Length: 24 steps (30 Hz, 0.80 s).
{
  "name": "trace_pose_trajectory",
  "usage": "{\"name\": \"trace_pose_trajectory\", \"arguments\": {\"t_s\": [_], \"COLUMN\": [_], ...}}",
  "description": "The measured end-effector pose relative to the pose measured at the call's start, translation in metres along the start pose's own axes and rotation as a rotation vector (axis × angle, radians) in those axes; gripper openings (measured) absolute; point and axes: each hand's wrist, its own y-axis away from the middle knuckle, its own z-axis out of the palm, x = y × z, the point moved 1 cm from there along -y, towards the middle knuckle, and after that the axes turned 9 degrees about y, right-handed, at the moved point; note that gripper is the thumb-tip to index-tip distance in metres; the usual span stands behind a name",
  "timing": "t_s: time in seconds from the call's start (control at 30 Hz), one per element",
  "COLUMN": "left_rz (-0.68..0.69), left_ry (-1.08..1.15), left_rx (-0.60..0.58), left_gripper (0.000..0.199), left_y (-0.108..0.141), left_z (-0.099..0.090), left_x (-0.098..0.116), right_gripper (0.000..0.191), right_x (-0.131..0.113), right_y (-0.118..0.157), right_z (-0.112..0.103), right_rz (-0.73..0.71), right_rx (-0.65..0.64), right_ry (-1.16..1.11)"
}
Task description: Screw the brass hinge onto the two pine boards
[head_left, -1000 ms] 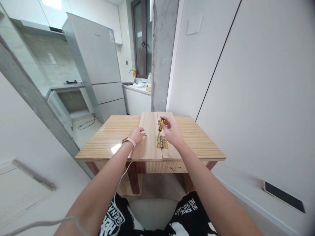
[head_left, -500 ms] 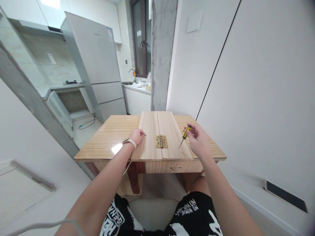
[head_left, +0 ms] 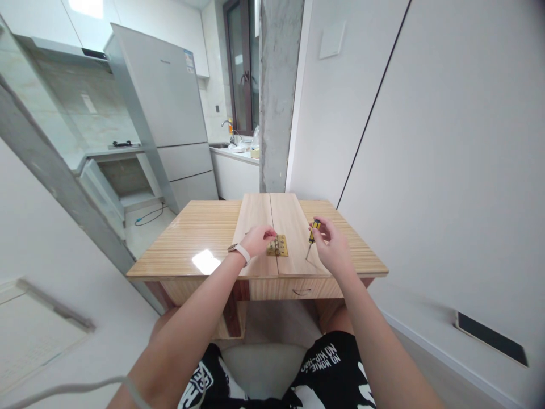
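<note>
Two pale wooden boards [head_left: 292, 218] lie side by side on the table, with a brass hinge [head_left: 281, 245] across their seam. My left hand [head_left: 258, 240], a pale band on its wrist, is over the left board, its pinched fingertips at the hinge's upper left. What those fingers hold is too small to make out. Above the right board, my right hand [head_left: 331, 241] grips a yellow and black screwdriver [head_left: 314, 228], whose shaft slants down with the tip close to the board.
The striped wooden table [head_left: 179, 241] has a drawer [head_left: 298, 288] in front. Beyond it are a fridge [head_left: 162, 91], a sink counter [head_left: 236, 170] and a concrete pillar [head_left: 279, 102]. A white wall rises at the right. A pale cable [head_left: 80, 387] crosses the lower left.
My left hand has moved right, from the left board to the hinge. My right hand and the screwdriver have shifted slightly left, and the screwdriver is more upright.
</note>
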Motion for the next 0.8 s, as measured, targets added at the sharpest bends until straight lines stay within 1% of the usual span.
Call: {"name": "trace_pose_trajectory", "arguments": {"t_s": [0.13, 0.27, 0.43, 0.67, 0.73, 0.8], "left_rz": [0.035, 0.068, 0.084, 0.072, 0.070, 0.069], "left_ry": [-0.127, -0.262, -0.366, -0.472, -0.480, -0.446], "left_rx": [-0.064, -0.117, -0.174, -0.264, -0.273, -0.247], "left_gripper": [0.019, 0.023, 0.025, 0.020, 0.021, 0.023], "left_y": [-0.008, -0.016, -0.022, -0.031, -0.032, -0.030], "left_z": [0.022, 0.035, 0.040, 0.044, 0.046, 0.047], "left_x": [0.012, 0.013, 0.010, 0.021, 0.023, 0.025], "right_gripper": [0.040, 0.039, 0.037, 0.037, 0.037, 0.037], "right_x": [-0.002, -0.006, -0.011, -0.010, -0.010, -0.010], "right_y": [0.003, 0.006, 0.009, 0.011, 0.011, 0.012], "right_z": [0.000, -0.002, -0.004, -0.003, -0.003, -0.003], "right_rz": [-0.029, -0.026, -0.037, -0.031, -0.033, -0.034], "right_rx": [-0.001, -0.010, -0.016, -0.016, -0.017, -0.017], "right_ry": [0.001, 0.002, 0.000, -0.018, -0.012, -0.008]}}
